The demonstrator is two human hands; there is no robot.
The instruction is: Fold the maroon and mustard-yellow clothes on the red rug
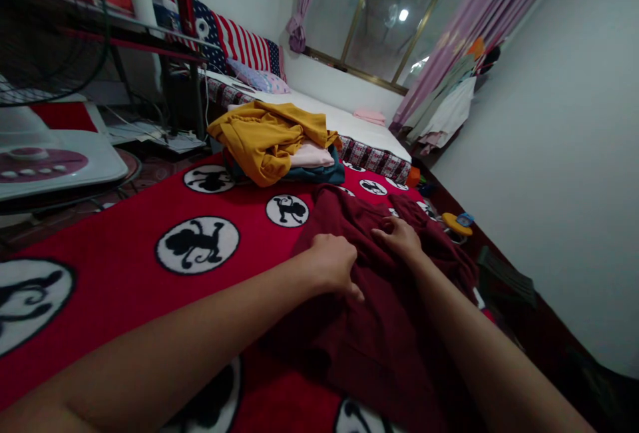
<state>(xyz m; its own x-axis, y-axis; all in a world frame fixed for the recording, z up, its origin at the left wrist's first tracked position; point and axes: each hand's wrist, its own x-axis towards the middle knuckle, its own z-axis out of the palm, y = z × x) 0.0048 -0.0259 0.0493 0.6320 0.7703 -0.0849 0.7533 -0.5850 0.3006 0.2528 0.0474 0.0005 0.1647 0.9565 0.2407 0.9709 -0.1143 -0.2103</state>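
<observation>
A maroon garment [384,333] lies loosely spread and wrinkled on a red blanket [124,240] with round monkey prints; its exact kind is hard to tell. My left hand [333,263] rests on the garment's left part, its fingers curled into the cloth and the thumb pointing down. Just to the right and a little farther off, my right hand [401,239] pinches the same cloth, thumb and forefinger close together. Beyond both hands sits a pile of clothes with a mustard-yellow garment [269,137] on top, over pale pink and teal cloth [319,172].
Behind the pile stands a bed [319,104] with pillows below a curtained window. On the left are a desk [144,37] and a fan [50,34]. Along the right wall are a yellow stool [455,224] and a dark green crate-like object [506,277].
</observation>
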